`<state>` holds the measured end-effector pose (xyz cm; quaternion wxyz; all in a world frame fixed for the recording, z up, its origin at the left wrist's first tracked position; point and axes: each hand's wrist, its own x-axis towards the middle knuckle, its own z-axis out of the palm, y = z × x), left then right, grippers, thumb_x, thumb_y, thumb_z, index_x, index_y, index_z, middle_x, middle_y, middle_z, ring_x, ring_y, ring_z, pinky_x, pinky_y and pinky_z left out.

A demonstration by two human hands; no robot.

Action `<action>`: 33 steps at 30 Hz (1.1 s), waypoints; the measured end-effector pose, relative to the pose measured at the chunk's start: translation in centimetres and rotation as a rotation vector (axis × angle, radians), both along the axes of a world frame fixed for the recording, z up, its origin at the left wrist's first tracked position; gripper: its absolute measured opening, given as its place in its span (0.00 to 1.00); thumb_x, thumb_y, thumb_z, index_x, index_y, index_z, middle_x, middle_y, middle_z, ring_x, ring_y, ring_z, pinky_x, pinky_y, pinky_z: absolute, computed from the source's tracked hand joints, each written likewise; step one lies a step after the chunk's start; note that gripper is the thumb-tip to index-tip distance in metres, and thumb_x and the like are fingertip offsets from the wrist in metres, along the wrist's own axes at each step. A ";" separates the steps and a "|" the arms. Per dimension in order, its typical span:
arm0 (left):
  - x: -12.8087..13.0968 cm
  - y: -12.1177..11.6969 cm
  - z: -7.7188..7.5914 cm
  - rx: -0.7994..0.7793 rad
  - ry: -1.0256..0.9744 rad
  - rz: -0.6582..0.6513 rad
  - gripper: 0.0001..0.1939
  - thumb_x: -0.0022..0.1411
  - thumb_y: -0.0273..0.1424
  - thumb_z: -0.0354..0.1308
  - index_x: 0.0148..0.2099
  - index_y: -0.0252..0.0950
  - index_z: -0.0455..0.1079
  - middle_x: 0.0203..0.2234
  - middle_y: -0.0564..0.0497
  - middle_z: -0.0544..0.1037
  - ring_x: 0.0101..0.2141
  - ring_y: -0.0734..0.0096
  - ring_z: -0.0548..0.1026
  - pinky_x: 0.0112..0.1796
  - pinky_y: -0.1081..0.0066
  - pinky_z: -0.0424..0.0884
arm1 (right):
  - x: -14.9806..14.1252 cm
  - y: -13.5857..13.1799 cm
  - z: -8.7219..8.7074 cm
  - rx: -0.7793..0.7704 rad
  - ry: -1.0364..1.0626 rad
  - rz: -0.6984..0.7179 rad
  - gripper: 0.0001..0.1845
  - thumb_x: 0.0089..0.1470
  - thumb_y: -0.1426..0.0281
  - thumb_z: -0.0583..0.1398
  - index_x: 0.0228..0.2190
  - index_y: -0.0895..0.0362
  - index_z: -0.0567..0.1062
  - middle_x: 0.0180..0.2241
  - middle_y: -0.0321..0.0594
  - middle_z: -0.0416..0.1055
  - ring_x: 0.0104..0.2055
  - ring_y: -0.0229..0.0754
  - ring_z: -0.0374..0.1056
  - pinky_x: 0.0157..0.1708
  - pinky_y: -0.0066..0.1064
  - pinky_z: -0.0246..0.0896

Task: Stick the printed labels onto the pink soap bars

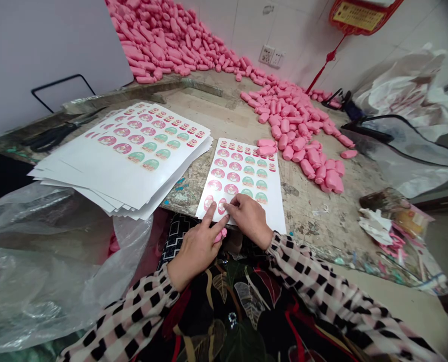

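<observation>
A white sticker sheet (246, 173) with rows of round pink and green stickers lies on the worn table edge in front of me. My left hand (197, 246) curls round a pink oblong piece (220, 235), with its index finger stretched onto the sheet's near edge. My right hand (249, 217) rests on the same near edge, its fingertips pinched at a sticker in the bottom row. Two loose pink pieces (266, 146) lie on the sheet's far corner.
A stack of sticker sheets (125, 151) lies at the left, overhanging the table. A long heap of pink pieces (291, 120) runs from the back wall to the right. Clear plastic bag (38, 261) at lower left; scraps of paper (389, 231) at right.
</observation>
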<state>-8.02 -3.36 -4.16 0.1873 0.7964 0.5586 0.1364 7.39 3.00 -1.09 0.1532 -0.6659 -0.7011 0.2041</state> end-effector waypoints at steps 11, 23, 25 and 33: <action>0.0 -0.2 0.2 -0.021 0.034 0.021 0.25 0.64 0.35 0.45 0.63 0.53 0.52 0.66 0.47 0.40 0.42 0.58 0.74 0.39 0.60 0.71 | -0.1 1.8 2.1 -0.063 0.152 -0.036 0.12 0.44 0.59 0.61 0.20 0.54 0.71 0.22 0.32 0.70 0.24 0.36 0.61 0.24 0.28 0.47; -0.6 0.0 0.0 -0.047 -0.076 -0.009 0.25 0.63 0.34 0.47 0.62 0.52 0.55 0.65 0.49 0.42 0.47 0.57 0.72 0.42 0.61 0.70 | 1.5 1.6 -1.5 -0.138 0.869 -0.134 0.20 0.36 0.54 0.66 0.21 0.57 0.68 0.21 0.31 0.64 0.23 0.32 0.56 0.26 0.27 0.52; -1.1 -0.2 0.2 -0.051 -0.189 -0.018 0.24 0.63 0.35 0.47 0.62 0.51 0.56 0.65 0.49 0.46 0.52 0.56 0.67 0.47 0.60 0.67 | 1.4 1.6 -1.8 -0.146 0.902 -0.139 0.20 0.36 0.54 0.66 0.21 0.57 0.68 0.21 0.30 0.63 0.23 0.32 0.55 0.26 0.26 0.51; -2.0 0.2 4.3 -0.520 -1.390 0.436 0.24 0.59 0.47 0.51 0.50 0.36 0.66 0.30 0.50 0.72 0.24 0.75 0.69 0.25 0.74 0.67 | 1.5 1.4 -0.5 -0.167 0.984 -0.115 0.17 0.37 0.58 0.67 0.20 0.57 0.69 0.20 0.30 0.62 0.23 0.31 0.54 0.26 0.27 0.50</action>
